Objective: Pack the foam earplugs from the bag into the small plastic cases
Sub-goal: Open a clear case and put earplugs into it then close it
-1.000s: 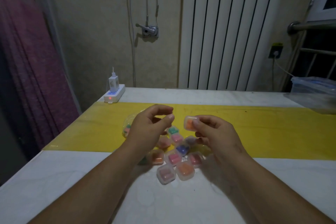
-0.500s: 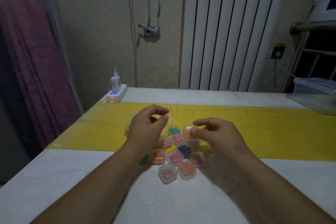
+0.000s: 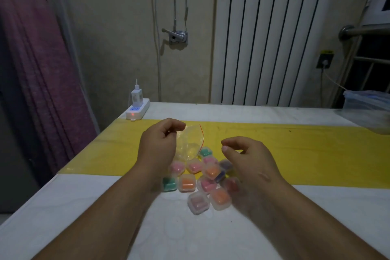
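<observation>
- Pinches the clear bag (image 3: 193, 141) by its upper edge with the left hand (image 3: 159, 145), fingers clamped on the film; holds it raised at frame centre, red-zip mouth turned toward the other hand, likely for an easy reach-in.
- Hovers the right hand (image 3: 249, 154) just right of the bag, fingers loosely curled and holding nothing visible; probably poised for the next pick.
- Shows the small plastic cases (image 3: 198, 202) clustered below centre on the worktop (image 3: 105, 207), seemingly closed, with coloured foam earplugs (image 3: 186, 183) inside; heaped close between both hands for quick reach.
- Cannot tell whether earplugs remain in the bag; looks nearly empty, so packing probably near done.
</observation>
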### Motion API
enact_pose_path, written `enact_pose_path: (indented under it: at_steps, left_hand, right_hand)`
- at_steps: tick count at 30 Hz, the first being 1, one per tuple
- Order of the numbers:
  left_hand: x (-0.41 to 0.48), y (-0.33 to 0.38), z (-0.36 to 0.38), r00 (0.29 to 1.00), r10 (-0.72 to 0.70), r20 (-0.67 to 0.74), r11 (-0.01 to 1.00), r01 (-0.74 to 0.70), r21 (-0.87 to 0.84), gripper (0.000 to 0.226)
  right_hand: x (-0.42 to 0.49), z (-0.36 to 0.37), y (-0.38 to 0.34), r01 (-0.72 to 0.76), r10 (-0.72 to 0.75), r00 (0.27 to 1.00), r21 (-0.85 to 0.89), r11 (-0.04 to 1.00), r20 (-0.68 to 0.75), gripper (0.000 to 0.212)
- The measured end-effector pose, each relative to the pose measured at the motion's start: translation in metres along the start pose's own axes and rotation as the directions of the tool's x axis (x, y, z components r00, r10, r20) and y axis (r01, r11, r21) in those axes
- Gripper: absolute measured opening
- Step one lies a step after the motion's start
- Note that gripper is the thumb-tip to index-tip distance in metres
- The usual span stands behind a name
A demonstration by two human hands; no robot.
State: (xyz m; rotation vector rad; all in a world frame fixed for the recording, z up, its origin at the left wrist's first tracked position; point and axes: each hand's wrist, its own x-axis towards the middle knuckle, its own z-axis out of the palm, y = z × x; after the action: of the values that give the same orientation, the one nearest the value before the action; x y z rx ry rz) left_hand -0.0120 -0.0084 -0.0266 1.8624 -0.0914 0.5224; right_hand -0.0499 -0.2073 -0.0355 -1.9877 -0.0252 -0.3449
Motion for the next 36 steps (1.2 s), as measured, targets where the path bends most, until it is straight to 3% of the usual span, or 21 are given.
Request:
enact_pose_path:
  at_steps: [4, 7, 11, 14, 17, 20, 23, 25, 28, 31, 33, 36]
  left_hand:
    - [0.01, -0.009, -0.01, 0.999, -0.007, -0.043, 0.993, 0.011, 0.115, 0.041]
    - [0.016, -0.014, -0.015, 0.979, -0.09, -0.182, 0.975, 0.124, 0.187, 0.043]
    - [0.022, -0.028, -0.018, 0.96, -0.194, -0.2, 0.944, 0.239, 0.229, 0.047]
    - [0.025, -0.033, -0.021, 0.939, -0.253, -0.234, 0.872, 0.325, 0.365, 0.039]
    - [0.028, -0.03, -0.024, 0.896, -0.381, -0.226, 0.725, 0.442, 0.529, 0.033]
    - [0.029, -0.026, -0.025, 0.834, -0.519, -0.186, 0.642, 0.524, 0.559, 0.043]
    - [0.028, -0.028, -0.024, 0.867, -0.484, -0.118, 0.649, 0.446, 0.616, 0.034]
    - [0.028, -0.025, -0.023, 0.915, -0.394, -0.088, 0.764, 0.379, 0.522, 0.022]
    - [0.025, -0.015, -0.02, 0.949, -0.31, -0.052, 0.945, 0.314, 0.089, 0.014]
    - [0.02, -0.006, -0.019, 0.924, -0.367, 0.104, 0.87, 0.381, -0.314, 0.007]
    - [0.016, -0.003, -0.018, 0.908, -0.364, 0.209, 0.799, 0.42, -0.43, 0.005]
    - [0.013, 0.001, -0.016, 0.909, -0.309, 0.278, 0.753, 0.413, -0.513, 0.006]
  right_hand:
    - [0.01, 0.005, -0.009, 0.06, -0.055, 0.998, -0.165, 0.984, 0.037, 0.016]
    - [0.02, 0.013, -0.019, 0.048, -0.028, 0.992, -0.165, 0.985, 0.126, 0.016]
    - [0.033, 0.033, -0.032, 0.06, -0.023, 0.986, -0.222, 0.973, 0.166, 0.015]
    - [0.036, 0.052, -0.039, 0.059, -0.008, 0.984, -0.283, 0.957, 0.178, 0.028]
    - [0.033, 0.068, -0.036, 0.036, 0.051, 0.978, -0.409, 0.912, 0.201, 0.038]
    - [0.031, 0.073, -0.033, 0.06, 0.028, 0.985, -0.483, 0.873, 0.172, 0.023]
    - [0.029, 0.065, -0.034, 0.067, -0.024, 0.994, -0.406, 0.912, 0.111, 0.008]
    - [0.026, 0.056, -0.035, 0.085, -0.058, 0.994, -0.345, 0.935, 0.088, 0.01]
    - [0.025, 0.045, -0.037, 0.11, -0.102, 0.994, -0.264, 0.958, 0.044, 0.008]
    - [0.025, 0.037, -0.042, 0.136, -0.144, 0.988, -0.133, 0.982, -0.049, 0.015]
    - [0.027, 0.033, -0.045, 0.136, -0.14, 0.986, -0.053, 0.989, -0.088, 0.019]
    - [0.029, 0.027, -0.046, 0.148, -0.157, 0.984, -0.11, 0.983, -0.085, 0.02]
